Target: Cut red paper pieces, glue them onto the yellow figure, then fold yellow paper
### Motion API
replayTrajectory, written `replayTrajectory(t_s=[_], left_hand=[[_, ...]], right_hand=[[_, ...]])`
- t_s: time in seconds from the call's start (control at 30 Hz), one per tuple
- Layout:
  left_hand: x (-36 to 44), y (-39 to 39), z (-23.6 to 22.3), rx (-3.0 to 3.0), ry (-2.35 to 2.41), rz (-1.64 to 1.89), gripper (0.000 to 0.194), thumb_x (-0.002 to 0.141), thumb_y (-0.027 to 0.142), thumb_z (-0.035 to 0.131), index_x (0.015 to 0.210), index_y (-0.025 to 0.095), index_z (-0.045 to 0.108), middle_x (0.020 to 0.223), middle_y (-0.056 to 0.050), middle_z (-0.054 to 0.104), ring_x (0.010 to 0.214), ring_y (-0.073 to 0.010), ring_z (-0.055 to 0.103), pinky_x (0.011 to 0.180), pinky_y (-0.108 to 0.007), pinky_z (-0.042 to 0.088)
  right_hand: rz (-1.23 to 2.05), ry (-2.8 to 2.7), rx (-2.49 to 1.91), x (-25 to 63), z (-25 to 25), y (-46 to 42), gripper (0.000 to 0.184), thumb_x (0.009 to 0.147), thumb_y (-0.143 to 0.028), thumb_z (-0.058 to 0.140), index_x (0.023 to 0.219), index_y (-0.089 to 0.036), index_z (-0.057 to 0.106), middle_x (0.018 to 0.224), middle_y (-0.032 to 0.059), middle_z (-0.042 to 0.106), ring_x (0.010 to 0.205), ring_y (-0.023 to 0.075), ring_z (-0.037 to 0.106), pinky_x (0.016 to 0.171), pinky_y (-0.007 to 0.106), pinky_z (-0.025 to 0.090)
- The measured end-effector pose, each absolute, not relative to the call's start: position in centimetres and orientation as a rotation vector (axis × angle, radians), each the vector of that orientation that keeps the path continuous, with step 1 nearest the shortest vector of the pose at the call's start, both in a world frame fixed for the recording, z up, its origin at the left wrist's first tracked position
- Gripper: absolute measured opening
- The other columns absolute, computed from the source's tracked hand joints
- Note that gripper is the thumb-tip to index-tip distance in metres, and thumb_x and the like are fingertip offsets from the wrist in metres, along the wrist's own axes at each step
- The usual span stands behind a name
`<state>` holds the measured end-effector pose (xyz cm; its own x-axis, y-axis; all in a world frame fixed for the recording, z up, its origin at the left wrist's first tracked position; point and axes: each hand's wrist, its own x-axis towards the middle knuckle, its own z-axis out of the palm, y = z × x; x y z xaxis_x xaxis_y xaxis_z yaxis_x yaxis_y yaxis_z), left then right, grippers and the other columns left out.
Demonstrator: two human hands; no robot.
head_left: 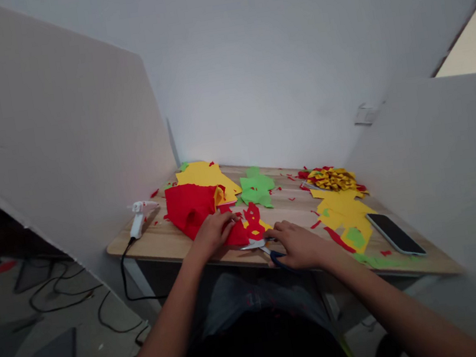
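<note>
My left hand (pixel 214 233) lies over a large crumpled red paper sheet (pixel 192 203), its fingers stretched to the right. Beside those fingers is a cut-out red paper shape (pixel 253 217) with holes, and yellow paper shows under it. My right hand (pixel 296 244) is closed at the dark blue handle of a pair of scissors (pixel 264 247) by the table's front edge. The blades point left, below the red cut-out. Part of the handle is hidden by the hand.
A white glue gun (pixel 138 218) stands at the left with its cord hanging off the table. Yellow paper (pixel 204 176), green paper (pixel 258 187) and scraps lie behind. At the right are a gold bow-like bundle (pixel 332 179), yellow cut paper (pixel 341 211) and a phone (pixel 395 233). White partitions flank the table.
</note>
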<state>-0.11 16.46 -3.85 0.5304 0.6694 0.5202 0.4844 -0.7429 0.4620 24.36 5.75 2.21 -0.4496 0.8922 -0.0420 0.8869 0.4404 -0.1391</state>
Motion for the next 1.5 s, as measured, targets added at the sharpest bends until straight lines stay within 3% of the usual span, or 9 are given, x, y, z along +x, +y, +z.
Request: replayTrajectory(t_s=[0.2, 0.4, 0.63, 1.07, 1.3, 1.5], left_hand=[[-0.1, 16.3, -3.6, 2.487, 0.955, 1.029, 0.021, 0.097, 0.028, 0.048, 0.101, 0.019, 0.066, 0.102, -0.008, 0.073, 0.094, -0.0247, 0.064, 0.085, -0.038, 0.049], [-0.6, 16.6, -3.8, 2.397, 0.957, 1.08, 0.023, 0.097, 0.03, 0.048, 0.104, 0.019, 0.067, 0.105, -0.008, 0.072, 0.099, -0.0237, 0.066, 0.089, -0.036, 0.051], [-1.3, 16.9, -3.6, 2.312, 0.946, 1.114, 0.03, 0.096, 0.038, 0.052, 0.112, 0.021, 0.071, 0.111, -0.008, 0.074, 0.105, -0.024, 0.068, 0.093, -0.036, 0.052], [-1.6, 16.4, -2.5, 2.292, 0.875, 1.101, 0.029, 0.095, 0.03, 0.051, 0.114, 0.021, 0.071, 0.113, -0.008, 0.073, 0.108, -0.0222, 0.066, 0.095, -0.034, 0.05], [-1.1, 16.3, -2.7, 2.266, 0.871, 1.064, 0.022, 0.092, 0.034, 0.056, 0.093, 0.019, 0.071, 0.097, -0.008, 0.075, 0.092, -0.022, 0.069, 0.085, -0.032, 0.052], [-0.7, 16.2, -2.9, 2.254, 0.877, 1.076, 0.021, 0.092, 0.036, 0.057, 0.088, 0.019, 0.069, 0.095, -0.008, 0.074, 0.09, -0.0223, 0.068, 0.084, -0.033, 0.053]], right_hand=[[0.145, -2.668, -1.711, 23.7, 2.1, 6.8, 0.046, 0.082, -0.029, 0.065, 0.128, -0.022, 0.063, 0.112, 0.0111, 0.065, 0.098, 0.0266, 0.063, 0.077, 0.032, 0.043], [0.246, -2.716, -1.685, 24.4, 2.1, 6.7, 0.035, 0.085, -0.022, 0.061, 0.12, -0.025, 0.068, 0.107, 0.0077, 0.065, 0.094, 0.023, 0.065, 0.077, 0.028, 0.043], [0.188, -2.545, -1.693, 24.6, 1.3, 6.0, 0.051, 0.082, -0.033, 0.064, 0.129, -0.016, 0.057, 0.118, 0.014, 0.057, 0.108, 0.0273, 0.057, 0.092, 0.033, 0.043], [-0.033, -2.56, -1.784, 24.0, 1.4, 7.1, 0.052, 0.084, -0.038, 0.064, 0.13, -0.016, 0.059, 0.117, 0.0153, 0.06, 0.107, 0.0306, 0.057, 0.092, 0.038, 0.043], [0.009, -2.636, -1.741, 23.4, 1.4, 7.4, 0.049, 0.082, -0.035, 0.065, 0.127, -0.017, 0.06, 0.116, 0.0147, 0.061, 0.109, 0.0297, 0.057, 0.091, 0.037, 0.043], [-0.032, -2.692, -1.742, 22.2, 2.0, 7.7, 0.039, 0.083, -0.03, 0.064, 0.12, -0.02, 0.064, 0.113, 0.0138, 0.063, 0.103, 0.0287, 0.061, 0.081, 0.034, 0.045]])
